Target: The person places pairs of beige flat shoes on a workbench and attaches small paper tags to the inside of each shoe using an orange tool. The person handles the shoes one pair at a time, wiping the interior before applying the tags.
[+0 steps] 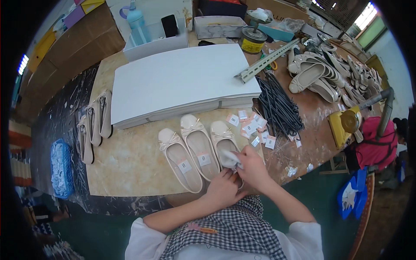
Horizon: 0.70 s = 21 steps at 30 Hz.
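Three beige ballet flats with bows stand side by side before me: a left one, a middle one and a right one. White tags lie inside the left and middle flats. At the heel of the right flat, my left hand is closed on the shoe's rear edge. My right hand pinches a white crumpled wad, cloth or paper, inside that same shoe. Both hands partly cover its heel and insole. Loose tags are scattered just beyond my right hand.
A tall stack of white sheets spans the table behind the flats. Black strips, a slotted metal bar and heaped shoes are to the right. More flats and a blue basket sit left.
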Each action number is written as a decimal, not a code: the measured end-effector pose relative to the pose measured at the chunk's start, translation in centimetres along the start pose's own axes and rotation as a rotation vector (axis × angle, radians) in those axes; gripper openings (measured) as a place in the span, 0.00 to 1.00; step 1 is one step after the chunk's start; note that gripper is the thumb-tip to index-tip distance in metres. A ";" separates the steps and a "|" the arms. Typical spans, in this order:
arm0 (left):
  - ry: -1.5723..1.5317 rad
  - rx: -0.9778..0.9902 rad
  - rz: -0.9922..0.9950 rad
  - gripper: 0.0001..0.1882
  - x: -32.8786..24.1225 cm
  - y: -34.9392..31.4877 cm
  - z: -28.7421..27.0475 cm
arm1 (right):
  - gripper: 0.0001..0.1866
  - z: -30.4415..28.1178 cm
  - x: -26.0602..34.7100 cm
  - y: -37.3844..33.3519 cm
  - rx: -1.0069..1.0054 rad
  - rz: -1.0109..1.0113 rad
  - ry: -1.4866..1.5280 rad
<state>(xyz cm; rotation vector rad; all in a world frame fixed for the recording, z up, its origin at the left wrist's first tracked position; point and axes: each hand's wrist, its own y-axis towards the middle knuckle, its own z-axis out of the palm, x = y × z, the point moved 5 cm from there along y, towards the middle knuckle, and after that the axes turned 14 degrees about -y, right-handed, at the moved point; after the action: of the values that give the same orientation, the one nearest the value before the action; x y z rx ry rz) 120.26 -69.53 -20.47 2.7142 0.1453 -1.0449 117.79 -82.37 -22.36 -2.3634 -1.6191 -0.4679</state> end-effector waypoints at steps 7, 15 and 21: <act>0.064 0.005 0.024 0.21 0.9 -0.6 1.8 | 0.22 2.2 2.8 5.6 -0.116 -0.201 -0.319; 0.195 0.154 0.032 0.23 0.5 0.1 2.1 | 0.24 2.0 -0.9 8.5 -0.031 0.059 0.101; 0.019 0.266 -0.123 0.32 5.8 6.9 -7.5 | 0.28 -1.5 -2.6 5.7 -0.162 0.008 0.251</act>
<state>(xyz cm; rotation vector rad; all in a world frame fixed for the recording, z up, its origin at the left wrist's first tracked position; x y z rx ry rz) 130.60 -74.27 -17.73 2.9873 0.1913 -1.1462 122.05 -87.16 -22.12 -2.3095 -1.5072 -0.8854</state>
